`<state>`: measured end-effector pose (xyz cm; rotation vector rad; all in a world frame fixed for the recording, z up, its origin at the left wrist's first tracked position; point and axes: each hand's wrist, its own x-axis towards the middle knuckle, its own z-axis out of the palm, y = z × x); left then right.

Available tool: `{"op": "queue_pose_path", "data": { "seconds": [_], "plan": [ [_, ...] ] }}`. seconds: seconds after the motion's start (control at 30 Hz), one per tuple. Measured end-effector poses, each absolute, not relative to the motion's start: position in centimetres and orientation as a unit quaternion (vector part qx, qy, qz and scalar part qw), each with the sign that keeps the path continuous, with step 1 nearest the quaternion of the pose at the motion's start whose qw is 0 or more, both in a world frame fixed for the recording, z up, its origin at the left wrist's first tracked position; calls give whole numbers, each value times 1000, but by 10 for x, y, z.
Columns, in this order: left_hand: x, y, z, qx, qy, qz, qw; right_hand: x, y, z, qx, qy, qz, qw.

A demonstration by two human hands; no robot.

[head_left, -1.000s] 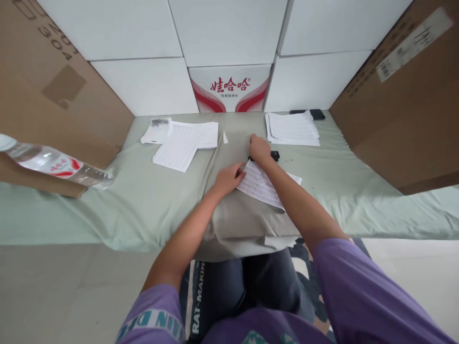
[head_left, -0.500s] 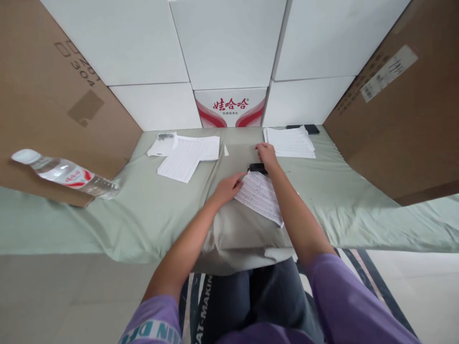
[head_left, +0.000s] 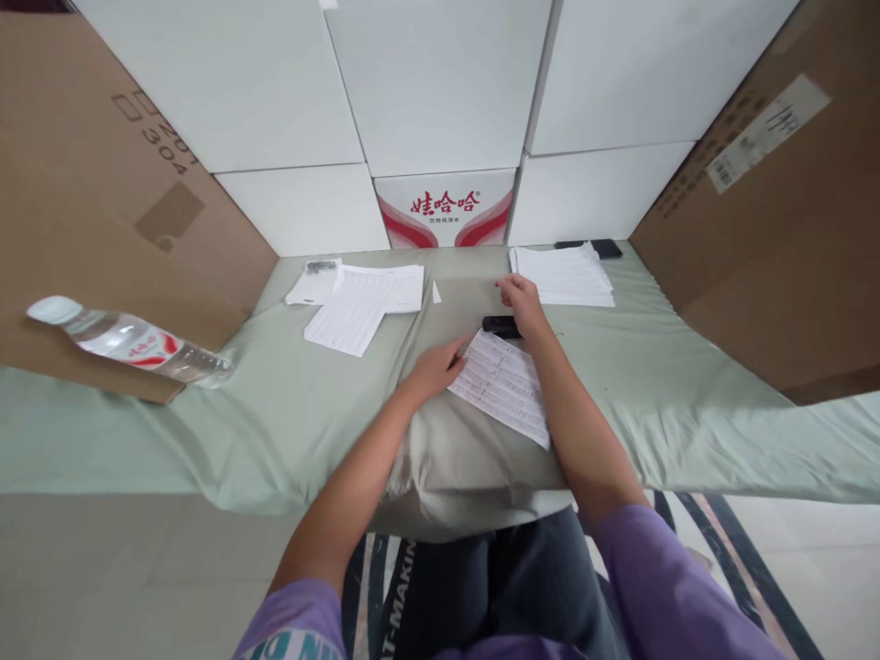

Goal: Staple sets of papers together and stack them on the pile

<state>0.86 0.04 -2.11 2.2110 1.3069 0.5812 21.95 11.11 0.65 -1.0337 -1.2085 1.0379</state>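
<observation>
Currently left hand (head_left: 434, 368) lies flat, fingers open, pinning the printed sheet (head_left: 501, 386) at centre; right hand (head_left: 522, 301) rests open beside the black stapler (head_left: 500, 324), grasping nothing; stapling step, judged

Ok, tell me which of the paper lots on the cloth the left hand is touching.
The printed sheet nearest the person: the left hand rests on its edge. The stack and spread sheets lie farther back.

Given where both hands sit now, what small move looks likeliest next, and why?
Probably the right hand closes on the black stapler beside it. The left hand already pins the printed sheets by their top corner, and the stapler lies just past that corner.
</observation>
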Motion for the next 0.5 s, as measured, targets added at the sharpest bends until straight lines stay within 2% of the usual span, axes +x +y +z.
{"op": "queue_pose_path", "data": {
  "seconds": [0.1,0.23,0.37,0.5],
  "plan": [
    [2,0,-19,810,482,217,255,232,103,13,-391,-558,430,592],
    [-25,3,-10,822,489,250,152,247,93,22,-407,-572,381,601],
    [-67,12,-2,778,532,324,83,251,96,15,-434,-538,382,614],
    [-92,21,-4,700,567,431,50,248,98,6,-448,-567,385,575]
  ]
}}
